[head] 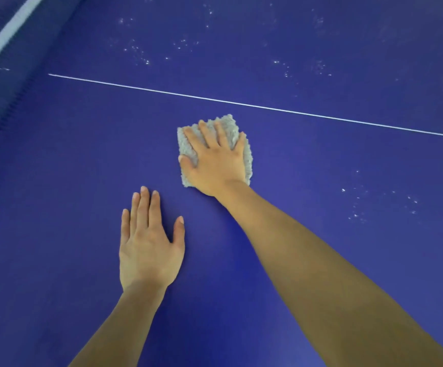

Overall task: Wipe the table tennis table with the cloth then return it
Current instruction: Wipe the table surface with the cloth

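Observation:
The blue table tennis table (321,160) fills the head view. A folded grey fluffy cloth (231,128) lies on it just short of the white centre line. My right hand (215,160) presses flat on top of the cloth, fingers spread, covering most of it. My left hand (149,239) rests flat on the bare table surface, nearer to me and to the left of the cloth, fingers together and holding nothing.
The net (6,41) with its white top band runs along the upper left. A thin white line (241,103) crosses the table beyond the cloth. White dusty specks (141,53) dot the far half, and more specks (358,207) lie at the right.

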